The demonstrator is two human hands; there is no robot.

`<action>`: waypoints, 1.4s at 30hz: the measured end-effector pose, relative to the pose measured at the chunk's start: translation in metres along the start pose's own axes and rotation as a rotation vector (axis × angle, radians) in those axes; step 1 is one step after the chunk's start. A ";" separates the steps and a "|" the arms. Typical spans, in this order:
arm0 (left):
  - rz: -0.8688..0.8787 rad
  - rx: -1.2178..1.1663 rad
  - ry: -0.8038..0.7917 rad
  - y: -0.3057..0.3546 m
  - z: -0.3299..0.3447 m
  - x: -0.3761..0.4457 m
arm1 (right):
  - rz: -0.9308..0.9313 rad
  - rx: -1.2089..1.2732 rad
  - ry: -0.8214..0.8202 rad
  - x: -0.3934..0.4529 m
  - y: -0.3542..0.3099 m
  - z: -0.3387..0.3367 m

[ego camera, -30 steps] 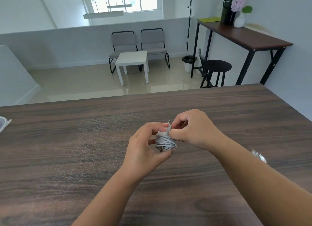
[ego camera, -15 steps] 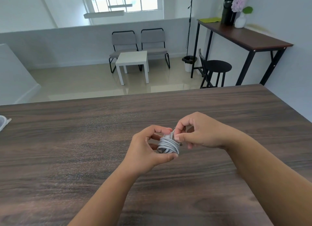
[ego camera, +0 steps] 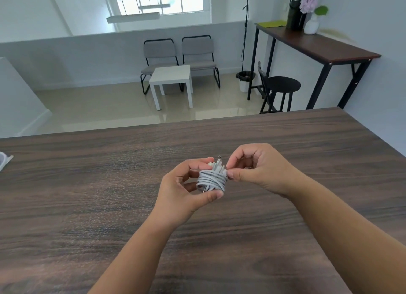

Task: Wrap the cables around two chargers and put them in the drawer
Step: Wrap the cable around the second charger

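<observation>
A white charger (ego camera: 212,179) with its grey-white cable wound tightly round it is held above the dark wooden table (ego camera: 87,184). My left hand (ego camera: 184,190) grips the bundle between thumb below and fingers above. My right hand (ego camera: 259,168) pinches the cable's loose end at the bundle's upper right, and the plug tip sticks up between the two hands. The second charger and the drawer are out of view.
A clear plastic object (ego camera: 4,161) lies at the table's left edge. Beyond the far edge are a white side table (ego camera: 171,74), two grey chairs, a black stool (ego camera: 283,85) and a tall dark desk (ego camera: 318,45) by the right wall.
The bundle has turned a little in my left hand and the plug tip now points up. My right hand shifted slightly, still pinching the cable end. The second charger seen earlier is hidden.
</observation>
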State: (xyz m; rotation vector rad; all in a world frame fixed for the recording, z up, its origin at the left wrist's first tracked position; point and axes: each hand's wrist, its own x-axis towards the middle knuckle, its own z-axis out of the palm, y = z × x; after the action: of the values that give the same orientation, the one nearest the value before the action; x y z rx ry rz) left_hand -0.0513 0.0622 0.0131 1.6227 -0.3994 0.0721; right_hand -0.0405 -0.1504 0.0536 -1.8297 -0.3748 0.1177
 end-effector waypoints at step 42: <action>-0.395 -0.771 0.179 0.010 0.026 0.007 | 0.011 0.754 0.233 -0.004 0.005 0.042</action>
State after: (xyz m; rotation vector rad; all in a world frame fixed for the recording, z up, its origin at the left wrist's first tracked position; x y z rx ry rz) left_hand -0.0524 0.0350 0.0217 0.8948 0.0487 -0.2135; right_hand -0.0545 -0.1147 0.0361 -1.0839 -0.1232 0.0415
